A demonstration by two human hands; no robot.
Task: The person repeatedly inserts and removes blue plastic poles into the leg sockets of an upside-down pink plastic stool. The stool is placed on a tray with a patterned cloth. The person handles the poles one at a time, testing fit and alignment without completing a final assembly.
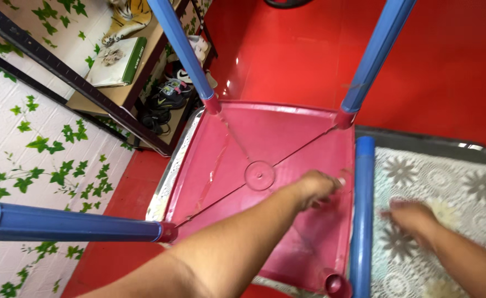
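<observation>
- The stool (pixel 265 176) lay upside down on the counter (pixel 474 148), its pink seat underside facing up.
- Three blue legs (pixel 183 49) stood seated in their corner sockets; the fourth leg (pixel 362 215) lay loose along the seat's right edge, beside the empty socket (pixel 334 284).
- The left hand (pixel 315 186) rested on the underside near the right rim, fingers curled; whether it gripped anything could not be told.
- The right hand (pixel 414 218) lay blurred on the lace cloth (pixel 447 187), just beside the loose leg; its opening could not be told.
- Judged step: fitting the last leg. The next move would call for lifting that leg, aligning its end with the empty socket, and pressing it in.
- A shelf (pixel 110 94) stood to the left.
</observation>
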